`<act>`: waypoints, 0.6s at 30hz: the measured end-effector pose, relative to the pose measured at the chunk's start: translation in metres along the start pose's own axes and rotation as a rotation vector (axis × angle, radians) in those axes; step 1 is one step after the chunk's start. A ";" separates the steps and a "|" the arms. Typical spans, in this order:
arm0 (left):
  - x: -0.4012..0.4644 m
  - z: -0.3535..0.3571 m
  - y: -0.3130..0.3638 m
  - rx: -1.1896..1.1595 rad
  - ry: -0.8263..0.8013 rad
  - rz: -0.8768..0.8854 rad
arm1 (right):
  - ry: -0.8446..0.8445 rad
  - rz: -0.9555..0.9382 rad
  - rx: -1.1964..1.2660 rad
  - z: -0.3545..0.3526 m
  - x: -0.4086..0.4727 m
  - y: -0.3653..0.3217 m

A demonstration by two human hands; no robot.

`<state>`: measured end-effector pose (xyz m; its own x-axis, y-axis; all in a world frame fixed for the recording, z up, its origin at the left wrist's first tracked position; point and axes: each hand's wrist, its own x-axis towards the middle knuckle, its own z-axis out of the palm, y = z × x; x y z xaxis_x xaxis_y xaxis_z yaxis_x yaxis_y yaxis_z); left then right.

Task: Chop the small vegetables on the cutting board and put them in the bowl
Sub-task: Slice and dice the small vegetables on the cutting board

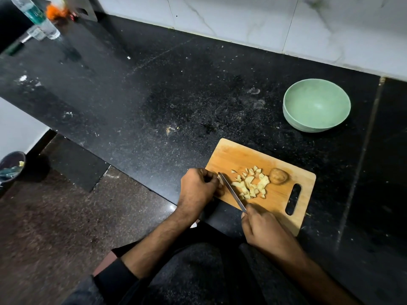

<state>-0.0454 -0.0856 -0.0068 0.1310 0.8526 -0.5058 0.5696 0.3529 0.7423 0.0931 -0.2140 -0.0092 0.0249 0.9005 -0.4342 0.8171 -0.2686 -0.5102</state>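
A wooden cutting board [240, 155] lies at the counter's front edge. On it sits a pile of pale chopped vegetable pieces [252, 183] and one whole brown small vegetable [278, 176] to their right. My left hand [198, 188] curls over a small piece at the board's left edge; most of that piece is hidden under the fingers. My right hand [262, 230] grips the handle of a knife [232, 191], whose blade runs up to the left, right beside my left fingers. The green bowl [316, 104] stands empty beyond the board to the right.
The black granite counter [154, 95] stretches left and back to a white tiled wall. A plastic bottle [35, 16] and a glass [36, 34] stand at the far left corner. A dark bin [11, 170] sits on the floor at left.
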 end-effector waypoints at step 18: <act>-0.003 -0.011 -0.008 0.102 -0.022 -0.004 | 0.026 -0.004 0.032 0.002 -0.002 0.004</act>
<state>-0.0591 -0.0867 -0.0066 0.1455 0.8421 -0.5192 0.6497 0.3144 0.6921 0.0952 -0.2178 -0.0117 0.0369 0.9099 -0.4132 0.7983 -0.2756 -0.5355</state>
